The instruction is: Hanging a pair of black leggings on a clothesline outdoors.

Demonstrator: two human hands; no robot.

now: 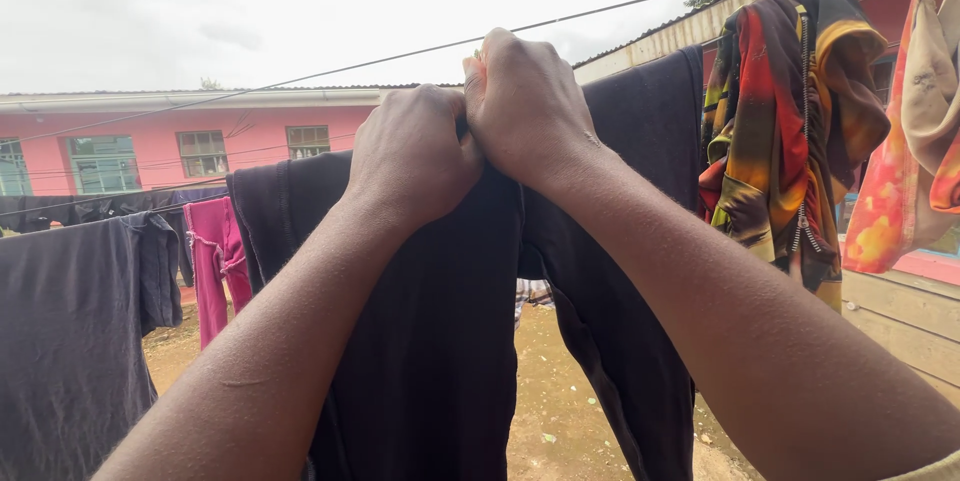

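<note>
A large black garment (440,341) hangs over a thin clothesline (300,76) that runs across the view. My left hand (412,153) grips the top edge of the garment at the line. My right hand (522,106) is closed just to the right of it, touching the left hand, with its fingers pinched on something small at the line that I cannot make out. Both forearms reach up from below and hide much of the cloth.
A dark grey shirt (70,331) and a pink garment (215,261) hang to the left. A multicoloured zip jacket (790,121) and an orange patterned cloth (905,171) hang at the right. A pink building (150,146) stands behind; bare dirt ground (555,391) lies below.
</note>
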